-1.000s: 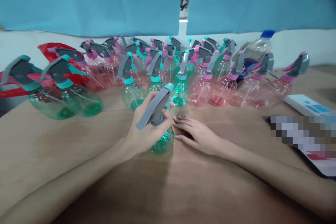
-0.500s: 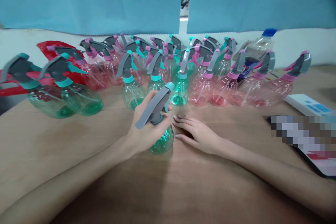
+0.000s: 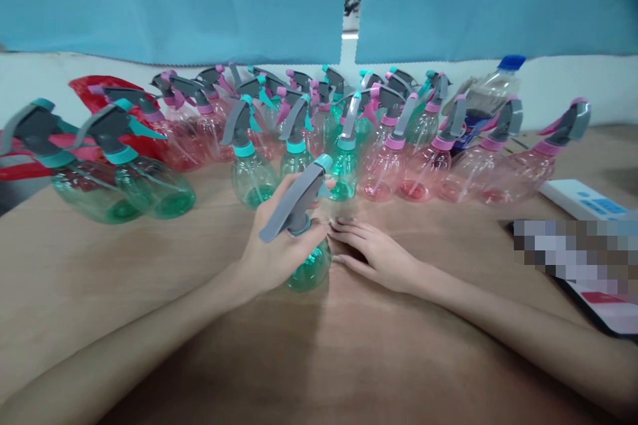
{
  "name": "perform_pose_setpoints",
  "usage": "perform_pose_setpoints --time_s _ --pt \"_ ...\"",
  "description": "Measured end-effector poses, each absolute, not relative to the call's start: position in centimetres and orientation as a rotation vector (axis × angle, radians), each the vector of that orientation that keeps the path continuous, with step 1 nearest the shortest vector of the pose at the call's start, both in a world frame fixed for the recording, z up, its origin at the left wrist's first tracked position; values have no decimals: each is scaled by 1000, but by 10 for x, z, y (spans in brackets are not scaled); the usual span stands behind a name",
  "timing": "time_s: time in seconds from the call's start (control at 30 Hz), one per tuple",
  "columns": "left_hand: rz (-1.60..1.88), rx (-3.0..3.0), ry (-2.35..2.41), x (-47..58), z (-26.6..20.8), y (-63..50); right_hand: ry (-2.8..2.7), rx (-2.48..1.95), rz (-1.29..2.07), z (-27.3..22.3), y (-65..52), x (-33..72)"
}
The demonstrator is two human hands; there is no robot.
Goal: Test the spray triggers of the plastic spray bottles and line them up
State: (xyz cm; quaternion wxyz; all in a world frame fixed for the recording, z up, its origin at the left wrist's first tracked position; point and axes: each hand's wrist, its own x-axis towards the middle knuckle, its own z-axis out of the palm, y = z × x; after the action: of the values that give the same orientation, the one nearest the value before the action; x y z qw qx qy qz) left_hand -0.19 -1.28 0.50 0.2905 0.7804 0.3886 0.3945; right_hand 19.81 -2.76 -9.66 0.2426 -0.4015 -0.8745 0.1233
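My left hand (image 3: pixel 272 239) is closed around the neck of a green spray bottle (image 3: pixel 312 269) with a grey and teal trigger head. The bottle is in front of me, its nozzle end pointing away to the right. Part of its body is hidden behind the hand. Just to the right, my right hand (image 3: pixel 381 252) lies flat on the table with its fingers stretched toward the bottle, holding nothing. Straight behind the held bottle stands another green spray bottle (image 3: pixel 341 179).
Rows of green and pink spray bottles (image 3: pixel 381 176) fill the back of the wooden table (image 3: pixel 239 358). Two green bottles (image 3: pixel 174 196) stand at left by a red plastic bag (image 3: pixel 90 93). A blue-capped bottle (image 3: pixel 491 93), a white device (image 3: pixel 578 196) and a dark-edged flat object (image 3: pixel 603 312) are right.
A fingertip of my left hand now shows extended near the trigger of the held bottle. Otherwise the hands and bottles have barely shifted.
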Motion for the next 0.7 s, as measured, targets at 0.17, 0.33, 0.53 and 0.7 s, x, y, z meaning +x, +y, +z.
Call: perform_pose_setpoints --time_s 0.17,0.33,0.53,0.7 --pt "1029 2034 989 -1 8 -17 -2386 -1097 322 -96 -28 197" --pt "1033 2022 1019 1 9 -17 -2383 -1081 312 -96 -28 197" --pt "1087 1999 1010 3 7 -14 -2387 -1085 321 -96 -28 198" --pt "1107 1991 1037 4 6 -15 -2385 -1087 315 -97 -27 197"
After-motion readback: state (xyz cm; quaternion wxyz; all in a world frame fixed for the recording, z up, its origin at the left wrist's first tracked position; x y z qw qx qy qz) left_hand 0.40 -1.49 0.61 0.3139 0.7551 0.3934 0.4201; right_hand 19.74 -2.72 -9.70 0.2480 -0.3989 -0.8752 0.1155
